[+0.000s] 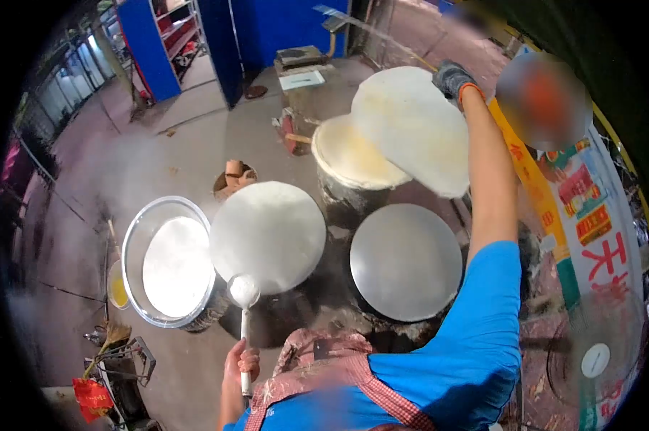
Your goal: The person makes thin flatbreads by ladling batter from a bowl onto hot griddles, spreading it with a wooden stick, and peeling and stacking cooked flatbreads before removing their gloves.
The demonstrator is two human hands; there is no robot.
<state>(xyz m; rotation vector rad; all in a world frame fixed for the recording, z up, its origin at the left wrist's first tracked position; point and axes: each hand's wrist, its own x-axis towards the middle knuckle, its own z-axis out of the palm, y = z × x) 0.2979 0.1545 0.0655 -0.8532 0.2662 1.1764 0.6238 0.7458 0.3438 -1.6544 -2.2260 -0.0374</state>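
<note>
My left hand [242, 363] is wrapped round the handle of a ladle [244, 290], whose bowl is coated with white batter and sits at the near edge of a round, whitish griddle [270, 237]. Stretched far forward, my right hand [454, 77] wears a dark glove and is closed at the edge of a large thin pancake [414, 122]. The pancake hangs down partly over a round container [364, 188] with a pale yellowish top. From the same hand a long thin spatula [382, 36] points up and left. A second round griddle [406, 263] shows a smooth grey surface.
A metal basin [129, 251] of white batter stands left of the griddles, beside a small tub of yellow liquid [118, 284]. Bricks [234, 178] lie behind. A printed banner [590, 237] runs along the right; another person [544, 100], blurred, is there. Steam drifts at left.
</note>
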